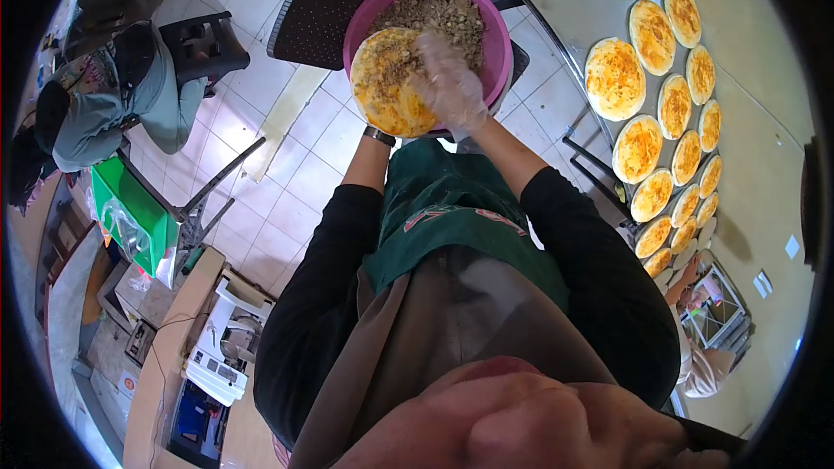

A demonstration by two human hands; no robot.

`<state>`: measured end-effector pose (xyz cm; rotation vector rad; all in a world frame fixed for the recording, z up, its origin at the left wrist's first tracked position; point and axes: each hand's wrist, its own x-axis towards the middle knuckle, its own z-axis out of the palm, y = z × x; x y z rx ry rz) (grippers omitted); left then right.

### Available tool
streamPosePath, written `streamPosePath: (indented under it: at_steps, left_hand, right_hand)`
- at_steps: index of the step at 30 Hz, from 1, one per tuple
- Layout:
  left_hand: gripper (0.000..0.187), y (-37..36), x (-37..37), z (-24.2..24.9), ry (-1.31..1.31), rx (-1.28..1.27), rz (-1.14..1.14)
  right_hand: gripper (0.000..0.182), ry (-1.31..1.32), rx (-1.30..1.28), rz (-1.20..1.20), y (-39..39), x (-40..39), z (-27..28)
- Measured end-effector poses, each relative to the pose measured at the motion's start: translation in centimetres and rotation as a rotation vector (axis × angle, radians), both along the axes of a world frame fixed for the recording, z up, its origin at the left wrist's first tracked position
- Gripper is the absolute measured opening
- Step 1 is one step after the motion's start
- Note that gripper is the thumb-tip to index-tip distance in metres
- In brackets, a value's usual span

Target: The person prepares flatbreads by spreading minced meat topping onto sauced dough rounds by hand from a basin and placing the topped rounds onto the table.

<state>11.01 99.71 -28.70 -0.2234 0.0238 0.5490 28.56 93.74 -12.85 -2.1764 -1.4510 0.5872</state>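
- While a round flatbread (387, 87) appears at the upper centre of the frame, overlapping the near left part of a pink bowl (498, 56), its upper face carries a golden coating and scattered brown crumbs; contact with the rim cannot be told.
- Left hand: hidden beneath the flatbread, so its grip cannot be told; a dark wristband (380, 135) shows at the bread's lower edge.
- Right hand (453, 91): in a clear glove, over the bread's right side and part of the bowl; blurred, so whether its fingers are spread or pinching cannot be told.
- Bowl contents: a coarse, crumbly filling (443, 17), brownish grey.
- Upper right to right: a worktop (556, 0) bearing rows of similar flatbreads (615, 78), laid flat.
- Centre: a green apron (452, 174) between two black sleeves (317, 269).
- Left: a green tray (161, 230) with clear plastic on it.
- Lower left: a white machine (217, 352).
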Motion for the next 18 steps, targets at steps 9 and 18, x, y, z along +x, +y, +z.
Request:
streamPosePath:
  at_steps: [9, 18]
  left_hand:
    - [0.062, 0.3, 0.0, 1.3, 0.17, 0.016, -0.067]
    - [0.062, -0.6, -1.6, 0.9, 0.333, -0.026, -0.07]
  right_hand:
    - [0.077, 1.168, -0.066, -0.723, -1.9, 0.4, -1.7]
    - [0.059, 0.424, 0.223, -0.058, -3.2, 5.3, -10.1]
